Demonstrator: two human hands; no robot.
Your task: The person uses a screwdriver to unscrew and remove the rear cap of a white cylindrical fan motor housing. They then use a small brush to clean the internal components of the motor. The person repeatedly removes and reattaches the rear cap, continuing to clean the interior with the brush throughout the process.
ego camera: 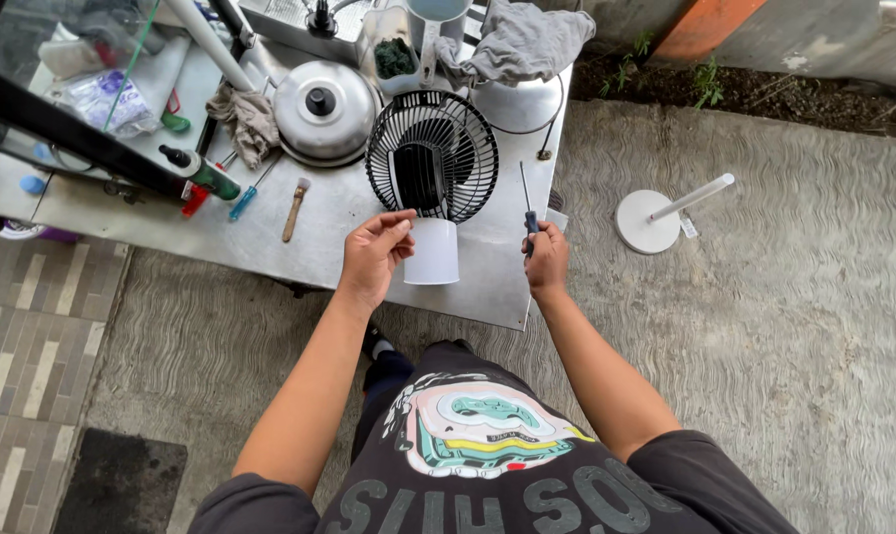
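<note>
A small fan with a black wire grille (432, 153) and a white motor housing (433, 252) lies on the metal table (339, 222), grille pointing away from me. My left hand (374, 255) rests against the left side of the white housing, fingers curled. My right hand (546, 259) grips the dark handle of a screwdriver (527, 203), its thin shaft pointing up and away, just right of the fan.
On the table lie a steel pot lid (321, 109), a grey rag (250, 119), a brush (294, 208), a blue screwdriver (245, 198), a green bottle (206, 173) and a grey cloth (522, 40). A white round stand with a pole (656, 218) lies on the concrete floor at right.
</note>
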